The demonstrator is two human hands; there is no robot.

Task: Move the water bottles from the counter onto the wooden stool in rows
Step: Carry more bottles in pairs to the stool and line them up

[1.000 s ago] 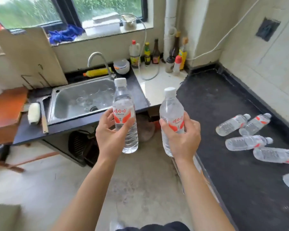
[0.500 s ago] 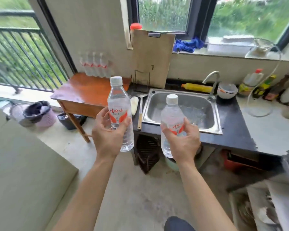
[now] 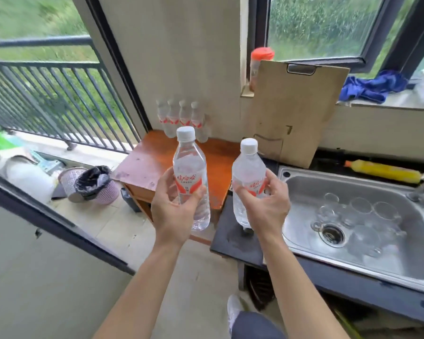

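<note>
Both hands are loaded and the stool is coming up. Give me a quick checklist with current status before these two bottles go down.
1. Left hand grip on the left bottle: ok, fingers wrapped around the label, bottle upright.
2. Right hand grip on the right bottle: ok, upright, held at the label.
3. Caps on both bottles: ok, white caps in place.
4. Free room on the wooden stool: ok, bare top in front of the back row.
5. Back row standing: ok, four bottles upright against the wall.
6. Stool steady and level: cannot tell, legs mostly hidden.
</note>
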